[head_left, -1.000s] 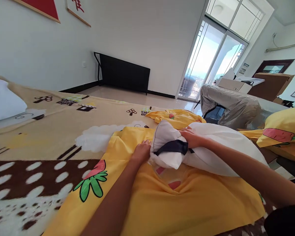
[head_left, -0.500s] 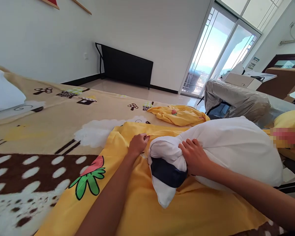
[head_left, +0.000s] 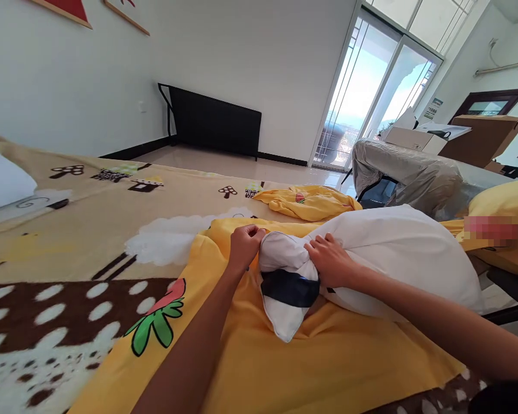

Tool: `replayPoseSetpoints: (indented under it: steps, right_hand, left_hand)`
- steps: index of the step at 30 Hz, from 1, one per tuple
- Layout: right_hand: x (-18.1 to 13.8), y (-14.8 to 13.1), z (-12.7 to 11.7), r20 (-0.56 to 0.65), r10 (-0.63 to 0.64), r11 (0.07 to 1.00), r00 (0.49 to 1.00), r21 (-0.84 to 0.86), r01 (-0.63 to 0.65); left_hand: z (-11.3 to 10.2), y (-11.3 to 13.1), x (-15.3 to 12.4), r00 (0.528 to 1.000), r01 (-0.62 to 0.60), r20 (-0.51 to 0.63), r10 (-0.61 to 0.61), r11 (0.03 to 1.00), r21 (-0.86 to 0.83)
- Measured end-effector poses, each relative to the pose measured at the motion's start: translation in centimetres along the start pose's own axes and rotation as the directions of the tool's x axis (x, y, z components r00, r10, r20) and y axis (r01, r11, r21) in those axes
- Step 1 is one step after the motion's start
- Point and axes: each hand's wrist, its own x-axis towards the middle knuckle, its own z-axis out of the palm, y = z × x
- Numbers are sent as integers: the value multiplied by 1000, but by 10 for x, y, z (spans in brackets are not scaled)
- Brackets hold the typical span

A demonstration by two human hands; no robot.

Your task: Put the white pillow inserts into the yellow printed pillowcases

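A white pillow (head_left: pixel 397 253) with a dark blue patch at its near end lies on a yellow pillowcase (head_left: pixel 285 362) spread over the bed. My right hand (head_left: pixel 330 261) is closed on the bunched end of the pillow, fingers pressed into the fabric. Just left of it, my left hand (head_left: pixel 245 244) is curled in a pinch on the far edge of the yellow pillowcase. Both forearms reach in from the bottom of the view.
The bed is covered by a beige and brown patterned blanket (head_left: pixel 82 241). A crumpled yellow cloth (head_left: pixel 304 202) lies at the far edge. Another yellow pillow (head_left: pixel 505 204) sits at right. A plastic-wrapped chair (head_left: pixel 410 178), cardboard boxes and a glass door stand beyond.
My left hand has slid right along the pillowcase edge toward the pillow and closed tighter. My right hand keeps its grip on the pillow end, which has dropped slightly.
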Motion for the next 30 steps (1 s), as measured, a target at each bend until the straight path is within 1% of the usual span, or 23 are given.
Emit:
replayPoseSetpoints:
  steps: [2,4,7,10,11,12,13,14,15,16,18,19,20,21,23,26,30]
  right_hand:
    - [8,7,-3,32,-13,1000,999,17,13]
    - [11,9,-4,54,-15,1000,998,19,14]
    - [8,1,-5,56,-11,1000,998,-17,12]
    - [0,-13,-5,38,-14,998,999,-68,17]
    - [-2,-16,-5,31,-16,997,999,-81,18]
    - [-3,-19,-5,24,-16,996,1000,-89,18]
    - [-4,-20,-5,17,-16,995,1000,-94,18]
    - [-4,-20,-4,14,-18,995,1000,-95,19]
    - [-3,-19,-4,14,-20,995,1000,-95,21]
    - [-1,-17,-3,16,-25,995,1000,-93,26]
    - [3,-10,-3,27,-34,996,999,-82,36]
    - [6,-6,-3,35,-37,997,999,-72,39]
    - [9,-1,-3,44,-40,997,998,-58,42]
    - [12,3,-3,52,-42,998,998,-39,44]
    - [18,12,-5,57,-48,999,997,8,47]
    - [29,23,-6,66,-57,994,996,93,50]
    - [43,37,-5,130,-57,984,990,177,34]
  left_hand:
    - [-1,7,-1,1000,-11,-12,10,999,-34]
    - [-2,13,-2,1000,-21,-24,20,999,-47]
    - [-5,23,-4,999,-26,-35,24,998,-54]
    - [-10,40,-11,999,-31,-23,30,998,-52]
    - [-11,48,-16,999,-45,-10,45,999,-18]
    - [-12,56,-22,997,-75,8,75,996,52]
    - [-11,65,-28,991,-131,36,126,979,158]
    - [-10,73,-36,976,-215,84,199,933,289]
    - [-7,80,-44,947,-320,161,277,851,417]
    - [-3,86,-51,905,-425,255,340,745,515]
    - [6,93,-63,814,-581,425,396,556,594]
    - [10,94,-67,783,-622,478,398,496,606]
    - [14,94,-69,772,-636,501,392,458,621]
    - [16,93,-69,775,-631,498,389,434,643]
    - [17,89,-66,799,-594,453,395,400,698]
    - [11,82,-58,837,-528,393,381,368,766]
    - [5,75,-48,868,-487,407,283,334,807]
